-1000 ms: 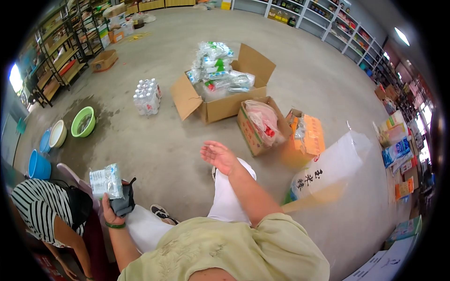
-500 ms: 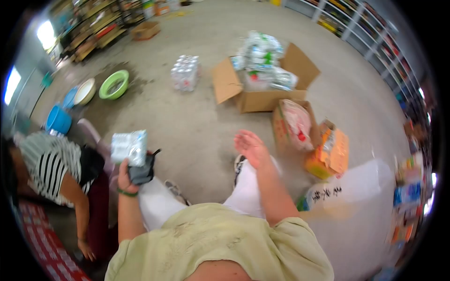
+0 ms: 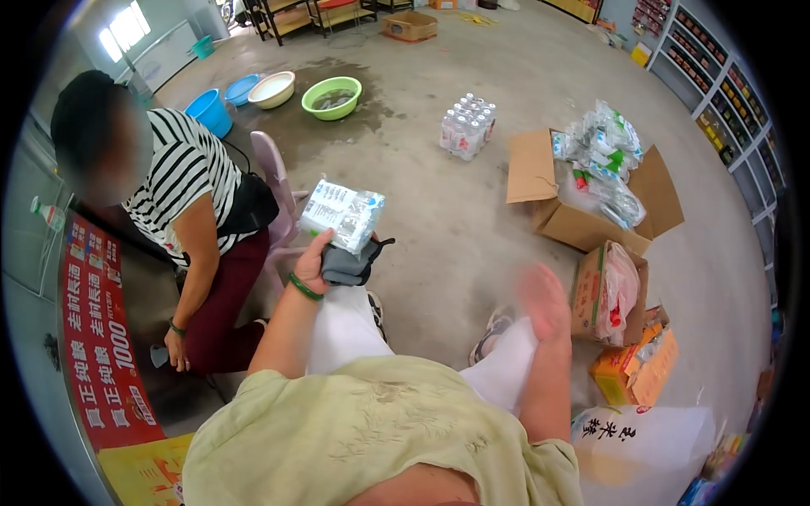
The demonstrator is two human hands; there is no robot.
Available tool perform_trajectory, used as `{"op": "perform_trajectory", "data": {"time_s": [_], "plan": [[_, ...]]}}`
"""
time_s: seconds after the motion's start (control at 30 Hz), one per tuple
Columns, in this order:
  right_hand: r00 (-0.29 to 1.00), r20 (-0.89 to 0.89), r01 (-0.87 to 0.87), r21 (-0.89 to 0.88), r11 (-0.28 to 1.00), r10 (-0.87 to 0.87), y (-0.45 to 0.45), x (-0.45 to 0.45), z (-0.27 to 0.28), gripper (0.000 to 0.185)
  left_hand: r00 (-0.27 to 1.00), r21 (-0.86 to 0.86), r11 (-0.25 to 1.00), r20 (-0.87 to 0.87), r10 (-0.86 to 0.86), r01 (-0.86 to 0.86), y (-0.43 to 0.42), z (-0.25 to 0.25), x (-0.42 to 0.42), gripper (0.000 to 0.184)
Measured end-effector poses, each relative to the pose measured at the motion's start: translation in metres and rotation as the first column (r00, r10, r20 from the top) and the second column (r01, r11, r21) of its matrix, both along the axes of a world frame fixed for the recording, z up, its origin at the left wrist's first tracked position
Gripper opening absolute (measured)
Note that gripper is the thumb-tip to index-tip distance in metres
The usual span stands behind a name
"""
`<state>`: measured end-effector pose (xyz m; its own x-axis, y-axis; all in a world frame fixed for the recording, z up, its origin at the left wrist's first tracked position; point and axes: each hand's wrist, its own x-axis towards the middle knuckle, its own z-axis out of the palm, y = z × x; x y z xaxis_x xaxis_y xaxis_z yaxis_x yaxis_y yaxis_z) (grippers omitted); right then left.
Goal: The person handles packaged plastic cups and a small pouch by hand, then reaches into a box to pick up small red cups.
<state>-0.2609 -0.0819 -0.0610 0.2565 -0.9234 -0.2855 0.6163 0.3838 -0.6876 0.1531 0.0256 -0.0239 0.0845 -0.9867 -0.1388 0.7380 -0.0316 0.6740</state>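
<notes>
My left hand (image 3: 311,265) is closed around a shiny white-and-blue plastic packet (image 3: 341,212), with printing on its face. A dark grey pouch (image 3: 346,267) with a black strap is in the same grip, under the packet. A green bangle circles that wrist. Out to the right, over my knee, my right hand (image 3: 544,302) is smeared by motion; its fingers look stretched out and nothing shows in them. The nearest thing to it is a carton (image 3: 588,305) holding a pink plastic bag (image 3: 620,291).
A person (image 3: 198,194) in a striped top sits at my left beside a red-covered counter (image 3: 105,354). Ahead stand a bottle pack (image 3: 467,126), a green basin (image 3: 332,99) and an open box (image 3: 582,226) of plastic packets. An orange carton (image 3: 637,371) and a white sack (image 3: 650,434) lie right.
My view has swung left, so the floor items sit further right in the picture. The packet and pouch stay in my left hand. My right hand has moved outward to the right.
</notes>
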Motion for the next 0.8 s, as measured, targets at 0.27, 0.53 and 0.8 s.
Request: {"op": "perform_trajectory", "data": {"time_s": [0.27, 0.53, 0.8], "plan": [[1.0, -0.005, 0.028, -0.008, 1.0, -0.028, 0.002, -0.001, 0.0, 0.034, 0.997, -0.01, 0.999, -0.064, -0.042, 0.042, -0.001, -0.003, 0.001, 0.055], [0.999, 0.013, 0.048, -0.001, 0.999, -0.048, 0.003, -0.003, -0.001, 0.031, 0.995, -0.037, 0.998, -0.086, -0.058, 0.055, -0.004, -0.011, 0.004, 0.055], [0.999, 0.024, 0.043, -0.002, 0.999, -0.043, -0.003, -0.009, -0.018, 0.031, 0.999, -0.008, 1.0, -0.034, 0.01, -0.01, 0.0, -0.011, 0.004, 0.055]]}}
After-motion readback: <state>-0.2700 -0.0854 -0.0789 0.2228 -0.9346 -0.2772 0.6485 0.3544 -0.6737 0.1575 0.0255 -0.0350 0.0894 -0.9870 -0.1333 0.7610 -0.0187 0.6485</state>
